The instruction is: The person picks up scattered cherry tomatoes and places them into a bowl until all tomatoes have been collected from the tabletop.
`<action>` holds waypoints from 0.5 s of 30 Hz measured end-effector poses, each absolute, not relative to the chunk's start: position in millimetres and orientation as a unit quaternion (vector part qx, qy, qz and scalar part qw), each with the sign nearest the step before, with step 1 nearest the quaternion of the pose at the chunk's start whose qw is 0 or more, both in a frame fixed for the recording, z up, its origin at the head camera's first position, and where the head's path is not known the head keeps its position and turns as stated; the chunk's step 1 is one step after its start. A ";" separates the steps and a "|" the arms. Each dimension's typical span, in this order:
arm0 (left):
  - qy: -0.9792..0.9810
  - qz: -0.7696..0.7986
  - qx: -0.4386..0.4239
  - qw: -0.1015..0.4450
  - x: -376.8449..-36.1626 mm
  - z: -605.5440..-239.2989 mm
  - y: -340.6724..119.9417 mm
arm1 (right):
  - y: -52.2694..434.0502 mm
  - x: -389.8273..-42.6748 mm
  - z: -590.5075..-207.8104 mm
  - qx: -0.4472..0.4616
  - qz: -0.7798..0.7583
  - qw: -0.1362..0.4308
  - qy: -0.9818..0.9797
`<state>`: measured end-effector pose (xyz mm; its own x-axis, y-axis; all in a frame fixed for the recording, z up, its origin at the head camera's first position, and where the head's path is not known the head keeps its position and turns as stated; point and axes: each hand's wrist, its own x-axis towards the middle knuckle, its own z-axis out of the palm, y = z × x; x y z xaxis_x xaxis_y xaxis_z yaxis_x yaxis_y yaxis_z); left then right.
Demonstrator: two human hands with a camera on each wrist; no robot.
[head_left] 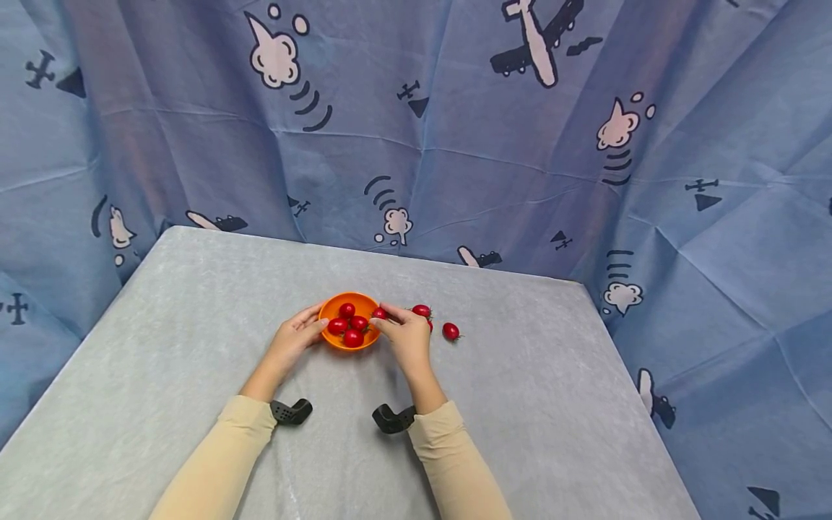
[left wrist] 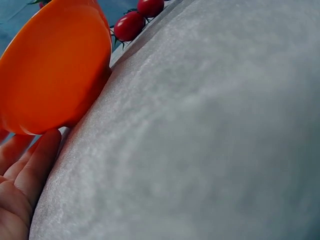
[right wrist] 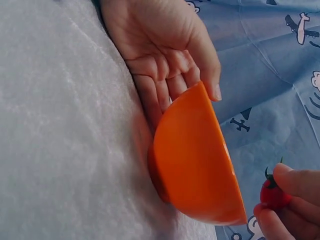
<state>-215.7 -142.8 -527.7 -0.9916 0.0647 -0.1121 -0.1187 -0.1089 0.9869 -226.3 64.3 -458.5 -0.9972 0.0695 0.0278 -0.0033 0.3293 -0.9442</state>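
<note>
An orange bowl [head_left: 338,305] sits in the middle of the grey table [head_left: 195,347] with several red cherry tomatoes [head_left: 347,324] inside. My left hand [head_left: 295,336] holds the bowl's [right wrist: 195,165] left side, thumb on the rim and fingers against the wall [left wrist: 50,85]. My right hand [head_left: 403,334] pinches one cherry tomato [head_left: 379,313] at the bowl's right rim; in the right wrist view that tomato [right wrist: 273,194] sits between fingertips [right wrist: 295,182]. Two more tomatoes [head_left: 421,310] [head_left: 451,331] lie on the table right of the bowl, also visible past the bowl as tomatoes [left wrist: 129,25].
A blue cloth printed with planes and clouds [head_left: 455,130] hangs behind and beside the table. Black wrist mounts [head_left: 290,412] [head_left: 392,419] sit near my sleeves. The table's edges run at the left [head_left: 78,339] and right [head_left: 624,361].
</note>
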 end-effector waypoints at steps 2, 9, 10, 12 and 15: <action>0.667 0.742 -0.021 0.061 -215.3 -526.7 -142.3 | 62.4 -227.6 -459.8 -0.021 0.576 0.029 -0.816; 0.667 0.742 -0.025 0.062 -214.5 -523.9 -142.7 | 55.6 -229.3 -459.8 -0.011 0.565 0.027 -0.824; 0.667 0.742 -0.027 0.063 -214.4 -523.4 -142.5 | 54.7 -229.2 -459.2 -0.010 0.564 0.028 -0.825; 0.667 0.741 -0.030 0.066 -214.3 -522.9 -142.5 | 53.1 -228.9 -458.3 -0.006 0.563 0.033 -0.826; 0.668 0.741 -0.028 0.067 -214.4 -522.6 -142.3 | 50.8 -229.4 -458.3 -0.003 0.557 0.038 -0.829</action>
<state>-214.4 -142.3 -522.6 -0.9895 0.0614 -0.1309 -0.1366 -0.0993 0.9856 -229.4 50.8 -458.3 -0.9971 0.0470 0.0597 -0.0375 0.3789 -0.9247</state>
